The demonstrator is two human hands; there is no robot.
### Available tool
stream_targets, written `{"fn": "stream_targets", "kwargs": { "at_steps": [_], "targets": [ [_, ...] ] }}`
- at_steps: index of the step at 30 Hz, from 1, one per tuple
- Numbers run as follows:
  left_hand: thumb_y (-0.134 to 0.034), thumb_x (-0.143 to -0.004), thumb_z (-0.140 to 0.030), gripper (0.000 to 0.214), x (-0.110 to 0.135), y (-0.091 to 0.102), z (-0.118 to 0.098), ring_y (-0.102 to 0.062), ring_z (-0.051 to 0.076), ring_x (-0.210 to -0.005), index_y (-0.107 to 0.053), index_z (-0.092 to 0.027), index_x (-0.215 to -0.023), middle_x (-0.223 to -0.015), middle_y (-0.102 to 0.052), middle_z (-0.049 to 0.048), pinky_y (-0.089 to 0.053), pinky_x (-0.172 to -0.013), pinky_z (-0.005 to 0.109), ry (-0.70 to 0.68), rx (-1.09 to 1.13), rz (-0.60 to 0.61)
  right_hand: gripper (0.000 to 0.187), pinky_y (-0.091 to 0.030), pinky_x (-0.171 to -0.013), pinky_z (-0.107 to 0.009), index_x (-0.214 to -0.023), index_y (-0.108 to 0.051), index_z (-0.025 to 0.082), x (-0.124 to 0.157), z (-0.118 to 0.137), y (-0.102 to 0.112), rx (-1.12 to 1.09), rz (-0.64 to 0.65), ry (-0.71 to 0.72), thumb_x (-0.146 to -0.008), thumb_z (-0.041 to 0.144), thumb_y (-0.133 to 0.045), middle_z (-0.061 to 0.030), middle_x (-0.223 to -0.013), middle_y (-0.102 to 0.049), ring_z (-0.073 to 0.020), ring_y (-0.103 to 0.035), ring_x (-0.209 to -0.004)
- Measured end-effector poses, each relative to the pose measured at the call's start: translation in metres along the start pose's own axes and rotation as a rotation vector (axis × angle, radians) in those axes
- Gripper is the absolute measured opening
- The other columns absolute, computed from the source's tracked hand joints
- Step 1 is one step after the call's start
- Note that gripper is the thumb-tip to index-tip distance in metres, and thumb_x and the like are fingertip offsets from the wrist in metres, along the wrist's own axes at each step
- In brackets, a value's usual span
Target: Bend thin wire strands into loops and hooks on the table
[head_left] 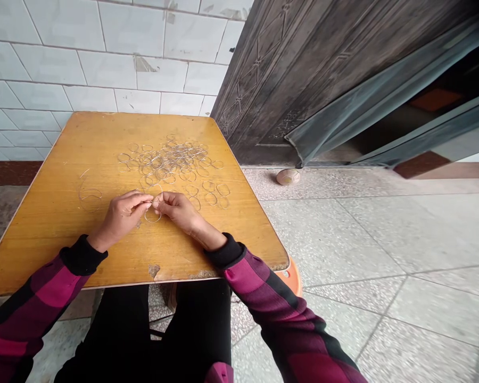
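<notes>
Thin metal wire rings are held over the wooden table [64, 239] between my two hands. My left hand [122, 215] pinches with thumb and fingertips at the wire, its tips almost touching those of the other hand. My right hand [180, 214] is closed in a pinch on the wire rings, one loop [153, 221] showing below the fingertips and another arc above. The exact joint between the loops is hidden by the fingers. Just beyond lies a tangled pile of wire rings [175, 158], with several single rings [211, 199] to the right of it.
Loose curved wire pieces [90, 197] lie left on the table. A white tiled wall [104, 74] stands behind it. To the right are a dark carved door [259, 106], a hanging curtain [323, 127] and a ball-like object [288, 177] on the floor. An orange stool [294, 276] shows under the table corner.
</notes>
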State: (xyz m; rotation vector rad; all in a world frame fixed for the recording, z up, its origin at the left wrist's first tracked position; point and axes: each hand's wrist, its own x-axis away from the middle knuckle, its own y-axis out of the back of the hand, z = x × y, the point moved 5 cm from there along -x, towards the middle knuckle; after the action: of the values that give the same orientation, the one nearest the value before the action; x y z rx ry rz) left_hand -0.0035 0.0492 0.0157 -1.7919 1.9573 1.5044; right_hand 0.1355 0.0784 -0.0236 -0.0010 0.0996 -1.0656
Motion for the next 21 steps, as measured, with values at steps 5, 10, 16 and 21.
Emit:
{"fn": "stream_targets", "kwargs": {
  "at_steps": [5, 10, 16, 21],
  "targets": [
    [-0.061, -0.083, -0.015, 0.023, 0.006, -0.006, 0.004, -0.067, 0.013, -0.070, -0.068, -0.015, -0.105, -0.082, -0.072, 0.0056, -0.055, -0.064, 0.025, 0.069, 0.119, 0.002, 0.032, -0.037, -0.064, -0.026, -0.074, -0.058, 0.017, 0.001, 0.001, 0.002, -0.019, -0.022, -0.002, -0.076, 0.046, -0.069, 0.0031, -0.067, -0.055, -0.0089, -0.046, -0.061],
    [-0.061, -0.081, -0.016, 0.026, 0.010, -0.011, 0.012, -0.065, 0.013, -0.066, -0.067, -0.015, -0.107, -0.076, -0.070, 0.0035, -0.055, -0.062, 0.025, 0.181, 0.191, -0.002, 0.031, -0.037, -0.064, -0.026, -0.074, -0.059, 0.017, 0.002, 0.003, 0.002, -0.023, -0.017, -0.002, -0.076, 0.046, -0.069, 0.0033, -0.066, -0.054, -0.0091, -0.046, -0.061],
    [-0.062, -0.080, -0.015, 0.027, 0.010, -0.010, 0.014, -0.064, 0.012, -0.065, -0.067, -0.015, -0.106, -0.075, -0.069, 0.0026, -0.055, -0.063, 0.025, 0.201, 0.188, -0.042, 0.032, -0.038, -0.064, -0.026, -0.078, -0.061, 0.016, 0.002, 0.004, 0.005, -0.023, -0.038, -0.022, -0.073, 0.046, -0.071, 0.0025, -0.069, -0.057, -0.0092, -0.047, -0.062],
    [-0.062, -0.080, -0.014, 0.028, 0.010, -0.009, 0.014, -0.065, 0.012, -0.066, -0.067, -0.016, -0.107, -0.078, -0.071, 0.0028, -0.055, -0.064, 0.024, 0.191, 0.166, -0.046, 0.030, -0.037, -0.062, -0.025, -0.079, -0.062, 0.016, 0.002, 0.002, 0.007, 0.004, -0.055, -0.035, -0.071, 0.043, -0.073, 0.0023, -0.069, -0.057, -0.0090, -0.047, -0.062]
  ]
}}
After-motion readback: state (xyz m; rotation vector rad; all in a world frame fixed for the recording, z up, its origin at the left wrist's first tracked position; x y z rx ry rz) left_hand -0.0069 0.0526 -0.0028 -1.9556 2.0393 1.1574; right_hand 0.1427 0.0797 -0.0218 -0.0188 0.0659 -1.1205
